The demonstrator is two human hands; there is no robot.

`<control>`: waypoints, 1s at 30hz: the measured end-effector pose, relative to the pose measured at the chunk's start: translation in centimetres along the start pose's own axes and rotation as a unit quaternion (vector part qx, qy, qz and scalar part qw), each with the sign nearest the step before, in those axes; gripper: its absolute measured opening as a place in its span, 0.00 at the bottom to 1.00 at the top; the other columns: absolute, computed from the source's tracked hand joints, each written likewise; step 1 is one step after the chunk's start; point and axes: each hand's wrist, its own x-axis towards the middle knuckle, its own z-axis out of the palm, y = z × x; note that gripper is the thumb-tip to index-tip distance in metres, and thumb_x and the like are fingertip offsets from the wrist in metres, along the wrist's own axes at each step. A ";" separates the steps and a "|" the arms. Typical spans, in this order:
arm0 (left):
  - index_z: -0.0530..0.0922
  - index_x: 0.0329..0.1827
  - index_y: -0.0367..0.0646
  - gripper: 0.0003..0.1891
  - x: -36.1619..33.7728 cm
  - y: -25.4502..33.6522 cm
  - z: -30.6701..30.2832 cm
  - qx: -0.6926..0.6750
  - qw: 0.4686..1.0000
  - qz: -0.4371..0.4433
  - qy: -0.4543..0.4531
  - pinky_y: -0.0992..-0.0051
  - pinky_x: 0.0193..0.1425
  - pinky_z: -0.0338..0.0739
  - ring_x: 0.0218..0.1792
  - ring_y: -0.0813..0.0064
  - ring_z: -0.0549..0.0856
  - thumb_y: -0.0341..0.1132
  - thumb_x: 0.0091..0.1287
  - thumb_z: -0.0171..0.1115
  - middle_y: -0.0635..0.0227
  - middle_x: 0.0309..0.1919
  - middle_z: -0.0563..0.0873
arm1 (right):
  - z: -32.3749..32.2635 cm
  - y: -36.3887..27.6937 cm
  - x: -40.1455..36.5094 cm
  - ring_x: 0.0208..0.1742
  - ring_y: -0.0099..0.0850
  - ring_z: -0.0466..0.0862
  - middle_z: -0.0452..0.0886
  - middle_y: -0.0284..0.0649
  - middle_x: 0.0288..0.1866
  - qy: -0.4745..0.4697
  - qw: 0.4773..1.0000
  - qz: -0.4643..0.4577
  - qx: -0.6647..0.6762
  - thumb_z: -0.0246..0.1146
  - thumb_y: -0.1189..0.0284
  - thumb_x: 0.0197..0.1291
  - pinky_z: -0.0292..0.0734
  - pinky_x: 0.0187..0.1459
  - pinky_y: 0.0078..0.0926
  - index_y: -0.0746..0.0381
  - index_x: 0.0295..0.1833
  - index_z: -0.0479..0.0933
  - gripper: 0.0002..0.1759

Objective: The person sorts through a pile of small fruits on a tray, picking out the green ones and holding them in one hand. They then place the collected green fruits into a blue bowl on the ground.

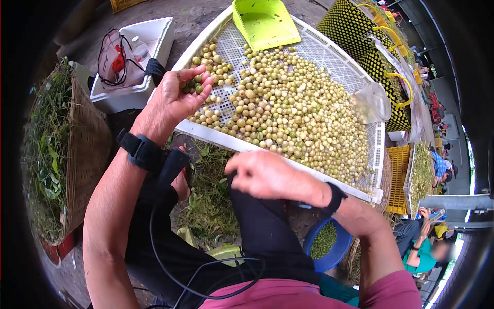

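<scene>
A white perforated tray (329, 49) holds a wide heap of small round yellow-green fruits (288, 98). Over its left corner, my left hand (177, 95) is cupped, palm up, around several greener fruits (194, 85). A smaller cluster of fruits lies beside and below those fingers, partly hidden by the hand. My right hand (265, 174) is in front of the tray's near edge, above my knee. It is smeared by motion with its fingers bent, and whether anything is in it does not show. A lime-green dustpan (265, 23) rests on the tray's far side.
At left stand a woven basket (82, 154) of leafy stems and a white foam box (159, 38) with a bottle inside. A blue basin (339, 252) of green fruits sits below right. Black-and-yellow woven bags (381, 62) stand behind the tray. Another person (424, 255) sits at lower right.
</scene>
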 end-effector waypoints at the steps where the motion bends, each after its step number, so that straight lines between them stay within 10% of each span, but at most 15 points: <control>1: 0.72 0.43 0.28 0.10 -0.2 -0.1 0.0 -0.006 1.000 -0.001 0.004 0.76 0.42 0.77 0.37 0.70 0.77 0.24 0.60 0.49 0.58 0.35 0.75 | -0.2 1.0 0.3 0.29 0.35 0.79 0.77 0.40 0.25 0.075 0.997 0.016 0.016 0.60 0.71 0.45 0.73 0.31 0.30 0.61 0.26 0.77 0.05; 12: 0.72 0.43 0.30 0.10 -0.4 -2.9 0.3 0.023 0.997 -0.066 -0.023 0.75 0.39 0.78 0.34 0.71 0.77 0.26 0.61 0.48 0.59 0.33 0.74 | -1.0 8.1 3.2 0.33 0.42 0.78 0.76 0.42 0.26 0.087 0.969 0.040 -0.226 0.55 0.74 0.44 0.72 0.35 0.37 0.63 0.27 0.77 0.07; 20: 0.70 0.41 0.31 0.10 -0.6 -6.3 1.9 0.057 0.992 -0.115 -0.016 0.74 0.41 0.78 0.36 0.67 0.77 0.29 0.63 0.46 0.56 0.35 0.74 | -6.5 5.0 4.1 0.18 0.18 0.66 0.67 0.36 0.12 0.129 0.981 0.070 0.123 0.54 0.65 0.52 0.63 0.22 0.22 0.67 0.21 0.73 0.17; 30: 0.71 0.41 0.27 0.11 0.1 -7.1 1.9 0.021 0.989 -0.139 -0.044 0.73 0.45 0.77 0.37 0.70 0.76 0.27 0.64 0.43 0.58 0.36 0.72 | -3.0 11.3 3.1 0.31 0.42 0.79 0.77 0.44 0.26 0.185 0.976 0.077 -0.086 0.55 0.74 0.45 0.73 0.34 0.36 0.60 0.26 0.77 0.06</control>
